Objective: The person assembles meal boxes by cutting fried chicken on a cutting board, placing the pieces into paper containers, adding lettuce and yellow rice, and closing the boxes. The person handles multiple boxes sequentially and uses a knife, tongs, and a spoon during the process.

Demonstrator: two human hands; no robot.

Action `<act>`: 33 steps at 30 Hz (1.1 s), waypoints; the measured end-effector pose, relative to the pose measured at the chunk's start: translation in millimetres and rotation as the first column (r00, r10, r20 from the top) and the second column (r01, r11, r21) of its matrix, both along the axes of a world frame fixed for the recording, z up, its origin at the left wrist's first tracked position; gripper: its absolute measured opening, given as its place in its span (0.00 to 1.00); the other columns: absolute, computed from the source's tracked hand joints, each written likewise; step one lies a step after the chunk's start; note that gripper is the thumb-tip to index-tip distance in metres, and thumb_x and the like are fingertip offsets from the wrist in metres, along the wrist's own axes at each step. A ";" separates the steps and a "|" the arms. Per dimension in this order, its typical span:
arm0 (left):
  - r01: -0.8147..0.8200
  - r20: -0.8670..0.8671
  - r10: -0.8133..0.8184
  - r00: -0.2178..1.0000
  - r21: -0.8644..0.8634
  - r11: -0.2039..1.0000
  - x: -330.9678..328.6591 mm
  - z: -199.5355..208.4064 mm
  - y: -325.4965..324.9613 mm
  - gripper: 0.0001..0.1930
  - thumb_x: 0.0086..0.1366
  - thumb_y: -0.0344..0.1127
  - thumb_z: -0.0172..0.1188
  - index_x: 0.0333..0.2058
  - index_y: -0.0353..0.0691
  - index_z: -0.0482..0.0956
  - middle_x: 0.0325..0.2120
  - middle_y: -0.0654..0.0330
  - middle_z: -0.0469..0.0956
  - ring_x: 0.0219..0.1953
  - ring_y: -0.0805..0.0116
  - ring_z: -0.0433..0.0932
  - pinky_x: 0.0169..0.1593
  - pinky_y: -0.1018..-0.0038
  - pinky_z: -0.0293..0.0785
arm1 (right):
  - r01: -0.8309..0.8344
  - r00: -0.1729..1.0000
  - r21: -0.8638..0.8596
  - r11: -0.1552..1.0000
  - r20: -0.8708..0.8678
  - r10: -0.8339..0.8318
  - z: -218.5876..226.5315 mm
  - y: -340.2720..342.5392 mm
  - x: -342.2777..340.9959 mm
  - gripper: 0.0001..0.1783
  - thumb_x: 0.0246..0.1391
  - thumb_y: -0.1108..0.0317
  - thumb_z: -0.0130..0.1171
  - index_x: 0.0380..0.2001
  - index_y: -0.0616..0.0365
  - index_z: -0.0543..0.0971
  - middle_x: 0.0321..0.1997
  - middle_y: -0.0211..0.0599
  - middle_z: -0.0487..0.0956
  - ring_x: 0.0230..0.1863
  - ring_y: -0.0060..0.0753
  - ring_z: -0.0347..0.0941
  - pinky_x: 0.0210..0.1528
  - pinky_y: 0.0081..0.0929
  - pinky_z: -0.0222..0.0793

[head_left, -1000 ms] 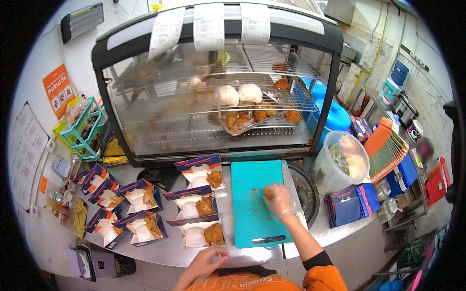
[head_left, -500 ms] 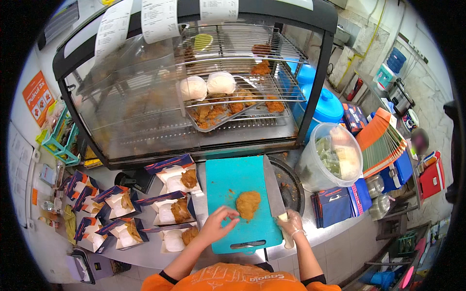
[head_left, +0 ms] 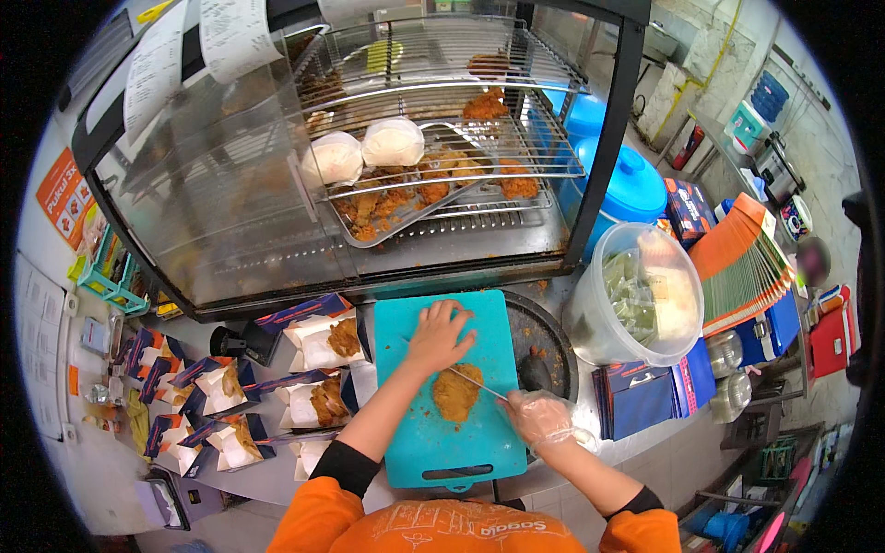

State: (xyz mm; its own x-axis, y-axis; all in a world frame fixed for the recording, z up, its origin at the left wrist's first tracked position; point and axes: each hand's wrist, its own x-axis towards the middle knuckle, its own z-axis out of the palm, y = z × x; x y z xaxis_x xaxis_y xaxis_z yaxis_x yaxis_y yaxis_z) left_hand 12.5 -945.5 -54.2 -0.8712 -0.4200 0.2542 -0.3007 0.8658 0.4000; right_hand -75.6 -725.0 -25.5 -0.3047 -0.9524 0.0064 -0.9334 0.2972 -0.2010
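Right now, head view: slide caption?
Gloved right hand holds knife over breaded piece on turquoise board, bare left hand nearby.

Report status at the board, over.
Right hand gripping knife. Fried cutlet on cutting board, blade over it. Possibly in the way: left hand, open, near blade.

Orange poster: I get large white lettering, legible; on the wall (head_left: 35, 247), beyond and far left of the left hand (head_left: 442, 339).
White paper slips (head_left: 237, 41): fine dark print, too small for me; on the glass case (head_left: 604, 152), beyond and left of the left hand.
Orange shirt (head_left: 470, 533): pale word, legible; nearer the body than both hands.
Navy box (head_left: 690, 212): pale print, I can't read it; beyond and right of the right hand (head_left: 542, 419).
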 end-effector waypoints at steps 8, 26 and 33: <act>-0.081 -0.026 0.080 0.996 -0.046 0.996 2.4 1.1 -3.2 0.17 0.54 0.39 0.52 0.43 0.42 0.71 0.44 0.52 0.65 0.50 0.54 0.62 0.49 0.61 0.57 | -0.023 0.997 0.066 0.998 0.069 0.018 -11.7 -19.6 -15.4 0.19 0.55 0.51 0.50 0.21 0.56 0.72 0.15 0.44 0.74 0.16 0.47 0.73 0.17 0.42 0.69; -0.191 -0.051 0.192 0.980 0.029 0.981 18.0 14.1 4.5 0.19 0.50 0.34 0.53 0.43 0.41 0.70 0.45 0.52 0.64 0.51 0.53 0.61 0.50 0.59 0.56 | -0.124 0.983 0.049 0.991 0.144 0.116 -7.2 -18.0 -19.2 0.23 0.54 0.46 0.48 0.22 0.56 0.74 0.15 0.45 0.74 0.18 0.49 0.73 0.19 0.44 0.67; -0.272 0.014 0.271 0.962 0.066 0.960 39.8 -1.1 19.2 0.19 0.50 0.33 0.53 0.43 0.41 0.70 0.46 0.51 0.64 0.50 0.51 0.61 0.51 0.59 0.55 | -0.161 0.983 0.157 0.974 0.116 0.143 -4.6 -9.1 -0.7 0.23 0.58 0.48 0.44 0.26 0.57 0.73 0.16 0.46 0.75 0.19 0.49 0.74 0.21 0.44 0.70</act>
